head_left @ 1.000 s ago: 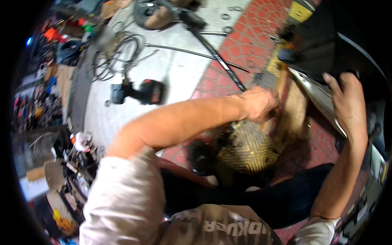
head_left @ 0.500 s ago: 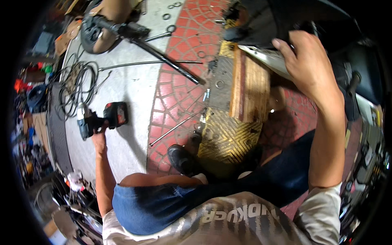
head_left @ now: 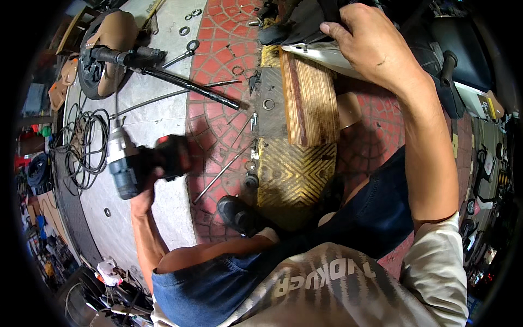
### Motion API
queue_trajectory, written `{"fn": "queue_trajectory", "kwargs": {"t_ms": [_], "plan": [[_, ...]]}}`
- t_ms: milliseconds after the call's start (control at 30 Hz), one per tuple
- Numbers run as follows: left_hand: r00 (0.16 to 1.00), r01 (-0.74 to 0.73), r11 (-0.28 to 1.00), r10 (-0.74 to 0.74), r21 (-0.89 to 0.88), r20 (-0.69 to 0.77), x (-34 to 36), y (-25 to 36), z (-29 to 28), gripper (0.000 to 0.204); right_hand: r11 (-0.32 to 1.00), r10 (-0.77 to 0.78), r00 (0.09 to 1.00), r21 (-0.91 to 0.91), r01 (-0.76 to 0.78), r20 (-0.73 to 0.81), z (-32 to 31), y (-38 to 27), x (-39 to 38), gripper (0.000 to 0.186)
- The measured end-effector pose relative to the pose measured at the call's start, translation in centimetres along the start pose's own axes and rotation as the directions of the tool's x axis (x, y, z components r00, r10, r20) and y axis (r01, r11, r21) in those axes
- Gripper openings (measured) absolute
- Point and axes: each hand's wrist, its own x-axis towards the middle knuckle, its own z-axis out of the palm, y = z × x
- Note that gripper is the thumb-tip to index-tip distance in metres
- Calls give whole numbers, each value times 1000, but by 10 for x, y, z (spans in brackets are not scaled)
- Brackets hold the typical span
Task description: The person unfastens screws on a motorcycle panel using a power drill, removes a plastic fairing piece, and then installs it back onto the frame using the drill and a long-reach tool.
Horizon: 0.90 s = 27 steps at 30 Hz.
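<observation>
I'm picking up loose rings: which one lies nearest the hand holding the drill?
The small dark ring alone on the pale floor, just left of the left hand; every other ring lies farther off.

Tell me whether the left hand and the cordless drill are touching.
Touching: the head view shows the left hand gripping the cordless drill by its handle, no gap between them.

grey-black drill (head_left: 126, 173), brown-striped wooden block (head_left: 311, 101)
</observation>
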Motion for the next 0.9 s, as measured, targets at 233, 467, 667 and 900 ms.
{"fn": "queue_trajectory", "kwargs": {"t_ms": [233,467,667,900], "plan": [[768,533,817,-357,-221,532,9,49,106,77,995,55,996,74,-60,71,-12,-11,-5,33],[833,-74,988,-16,139,553,16,62,136,61,988,-96,995,124,93,17,-11,1,-8,31],[861,34,996,11,-80,508,30,63,162,59,984,-111,991,132,119,-69,-12,-3,-21,30],[919,9,975,79,-221,386,25,49,212,57,999,-14,1000,44,14,-5,-2,-8,-3,34]]}}
